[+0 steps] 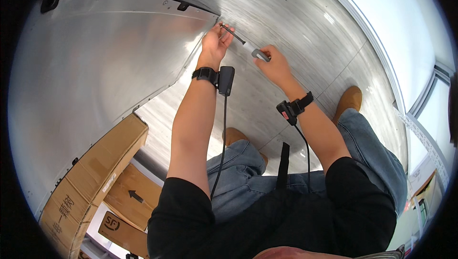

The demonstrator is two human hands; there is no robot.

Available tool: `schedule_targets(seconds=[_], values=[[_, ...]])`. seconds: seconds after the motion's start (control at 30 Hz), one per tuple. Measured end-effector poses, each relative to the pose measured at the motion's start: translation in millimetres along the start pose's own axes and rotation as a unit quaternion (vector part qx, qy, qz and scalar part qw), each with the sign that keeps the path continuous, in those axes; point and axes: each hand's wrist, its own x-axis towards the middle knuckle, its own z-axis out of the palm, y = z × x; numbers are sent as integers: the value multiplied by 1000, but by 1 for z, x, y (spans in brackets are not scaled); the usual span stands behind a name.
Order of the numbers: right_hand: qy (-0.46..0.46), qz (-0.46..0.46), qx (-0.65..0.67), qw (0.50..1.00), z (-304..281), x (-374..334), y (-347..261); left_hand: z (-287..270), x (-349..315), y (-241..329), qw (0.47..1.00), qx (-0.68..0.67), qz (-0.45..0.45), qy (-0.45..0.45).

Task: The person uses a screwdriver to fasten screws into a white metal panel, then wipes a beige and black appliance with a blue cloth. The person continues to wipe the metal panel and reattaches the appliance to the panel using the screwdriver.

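A screwdriver (234, 34) with a long dark shaft runs slantwise between my two hands. My right hand (275, 66) is closed around its grey handle (261, 55). At the other end, the fingers of my left hand (216, 43) are at the shaft's tip, beside the far corner of a large silver metal panel (119, 44). They seem to pinch the tip end; whether a screw sits there is too small to tell. A pale, washed-out stretch lies between the dark shaft and the grey handle.
Cardboard boxes (102, 173) stand below the panel at the lower left. Grey wood-look floor (296, 25) lies beneath my hands, and a white wall or cabinet front (381, 30) curves along the right. Black cables (224, 144) hang from devices strapped to both wrists.
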Motion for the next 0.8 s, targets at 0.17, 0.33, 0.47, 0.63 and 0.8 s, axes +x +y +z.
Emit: schedule_targets(seconds=[0.17,0.33,0.47,0.63,0.8], values=[[-42,51,40,997,10,15,5,-2,11,-2,999,-7,30,24],[-42,68,65,995,19,17,10,1,17,-1,998,-22,38,46],[-42,70,75,994,21,17,8,3,21,1,996,-69,28,55],[-49,78,74,993,20,17,4,3,23,3,996,-70,21,58],[-58,75,39,995,16,17,-8,0,24,6,997,-58,14,54]])
